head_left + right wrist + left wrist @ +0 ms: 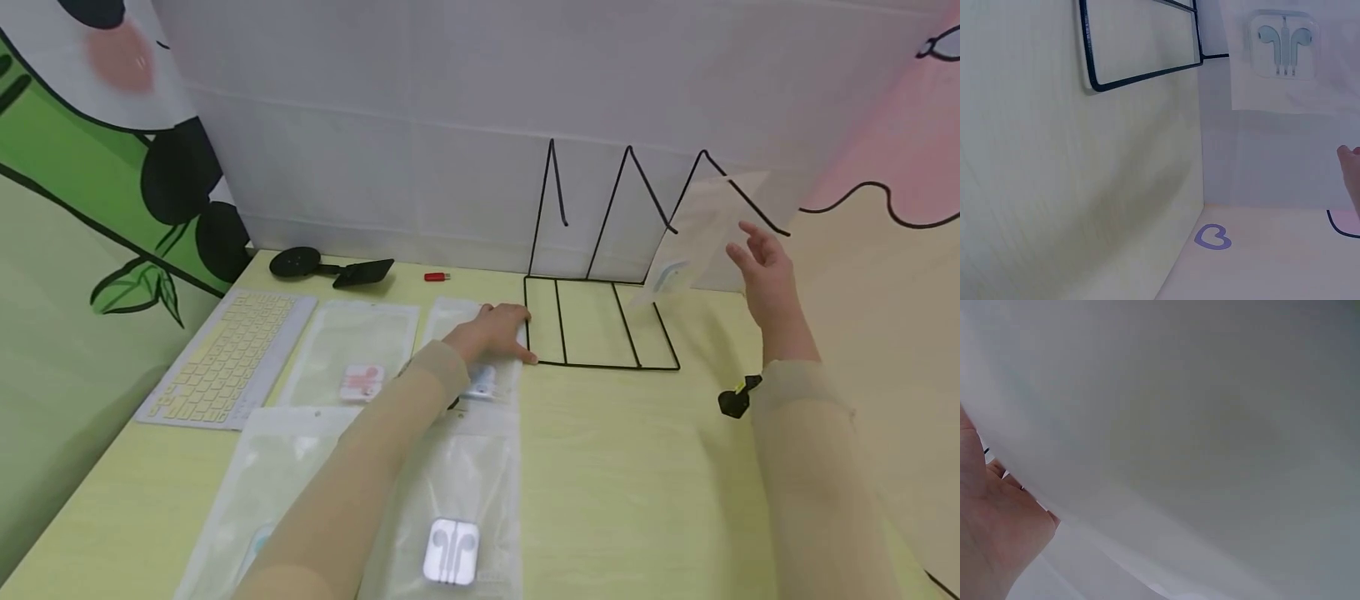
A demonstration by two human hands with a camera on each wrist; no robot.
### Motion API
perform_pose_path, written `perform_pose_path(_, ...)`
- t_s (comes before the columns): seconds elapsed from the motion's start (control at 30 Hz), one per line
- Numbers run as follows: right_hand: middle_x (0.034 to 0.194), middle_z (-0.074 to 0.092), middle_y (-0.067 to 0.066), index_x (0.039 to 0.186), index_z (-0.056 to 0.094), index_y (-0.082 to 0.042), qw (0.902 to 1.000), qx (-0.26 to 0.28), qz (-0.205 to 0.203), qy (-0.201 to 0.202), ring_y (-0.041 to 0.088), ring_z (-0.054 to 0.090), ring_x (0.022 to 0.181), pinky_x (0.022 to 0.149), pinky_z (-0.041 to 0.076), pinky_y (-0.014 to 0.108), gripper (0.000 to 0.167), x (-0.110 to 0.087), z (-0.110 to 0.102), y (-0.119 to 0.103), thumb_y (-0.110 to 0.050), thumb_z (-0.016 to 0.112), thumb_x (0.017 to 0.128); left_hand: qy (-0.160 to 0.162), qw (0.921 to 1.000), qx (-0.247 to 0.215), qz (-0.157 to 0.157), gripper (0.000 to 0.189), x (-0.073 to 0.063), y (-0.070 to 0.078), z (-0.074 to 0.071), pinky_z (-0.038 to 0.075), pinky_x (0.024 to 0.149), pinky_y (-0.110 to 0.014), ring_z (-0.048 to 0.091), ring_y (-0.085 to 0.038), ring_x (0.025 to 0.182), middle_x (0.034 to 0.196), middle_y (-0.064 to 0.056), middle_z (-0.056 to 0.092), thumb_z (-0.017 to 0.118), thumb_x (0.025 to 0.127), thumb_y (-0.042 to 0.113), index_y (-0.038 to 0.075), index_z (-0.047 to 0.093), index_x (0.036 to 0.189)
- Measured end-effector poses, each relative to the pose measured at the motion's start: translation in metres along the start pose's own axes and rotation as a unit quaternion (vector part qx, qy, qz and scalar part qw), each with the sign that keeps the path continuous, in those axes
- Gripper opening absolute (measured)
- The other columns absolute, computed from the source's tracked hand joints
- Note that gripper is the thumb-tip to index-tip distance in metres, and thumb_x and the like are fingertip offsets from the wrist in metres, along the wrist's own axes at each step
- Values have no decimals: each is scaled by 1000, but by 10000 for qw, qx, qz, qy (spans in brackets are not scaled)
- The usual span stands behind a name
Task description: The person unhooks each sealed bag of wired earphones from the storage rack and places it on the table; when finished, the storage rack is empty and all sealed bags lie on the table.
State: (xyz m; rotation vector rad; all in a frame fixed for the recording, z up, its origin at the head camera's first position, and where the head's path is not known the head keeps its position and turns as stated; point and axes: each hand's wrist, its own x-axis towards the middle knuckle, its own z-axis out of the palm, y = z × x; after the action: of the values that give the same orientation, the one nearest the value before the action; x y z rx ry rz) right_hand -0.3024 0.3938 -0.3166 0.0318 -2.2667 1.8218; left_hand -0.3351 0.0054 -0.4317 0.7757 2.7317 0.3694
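A black wire display rack (597,364) with peaked hook arms stands against the back wall. My left hand (491,329) holds its left base bar, fingertips and thumb at the bar and front corner. A clear plastic bag with boxed white earphones (670,279) hangs on the rightmost hook; the earphones (1284,45) show plainly in the right wrist view. Just right of that bag, my right hand (768,279) is raised with loosely bent fingers, holding nothing. Pale film (1197,437) fills most of the left wrist view, partly hiding the left hand (1004,525).
Several flat bags lie on the table's left half, one with white boxed earphones (452,552), another with a pink-white box (362,382). A white keyboard (225,358), black folding stand (330,267) and red USB stick (437,277) lie behind. A small black object (735,402) sits near the right forearm.
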Motion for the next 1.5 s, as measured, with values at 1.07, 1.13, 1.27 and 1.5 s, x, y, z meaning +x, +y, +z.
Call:
perform_pose_path(1.07, 99, 51, 2, 114, 64, 0, 9593, 2722, -746, 79, 13, 52, 72, 64, 48, 20, 34, 19, 6, 24, 15, 59, 83, 16, 10000, -20, -29, 89, -1, 1, -1, 12, 115, -50, 26, -22, 141, 151, -2, 32, 69, 74, 61, 16, 35, 143)
perform_pose_path(1.13, 97, 57, 1, 116, 64, 0, 9651, 2523, -709, -23, 11, 52, 73, 65, 48, 19, 36, 17, 7, 26, 14, 59, 84, 3, 10000, -51, -23, 89, -2, 1, -1, 12, 115, -50, 25, -22, 141, 152, -3, 32, 69, 74, 61, 16, 35, 144)
perform_pose_path(1.27, 99, 62, 1, 122, 62, -2, 9703, 2287, -787, -57, 9, 53, 81, 70, 49, 15, 43, 13, 11, 28, 15, 61, 82, 17, 10000, -55, -9, 89, -2, 0, -1, 12, 115, -49, 25, -22, 141, 152, -2, 31, 69, 74, 62, 16, 36, 143)
perform_pose_path(1.5, 119, 55, 6, 127, 58, -4, 9621, 2574, -847, 320, 14, 56, 100, 77, 52, 16, 55, 3, 13, 27, 21, 62, 78, 7, 10000, -8, 4, 90, -2, -1, 0, 14, 115, -49, 26, -21, 141, 151, -2, 32, 68, 74, 62, 16, 35, 143)
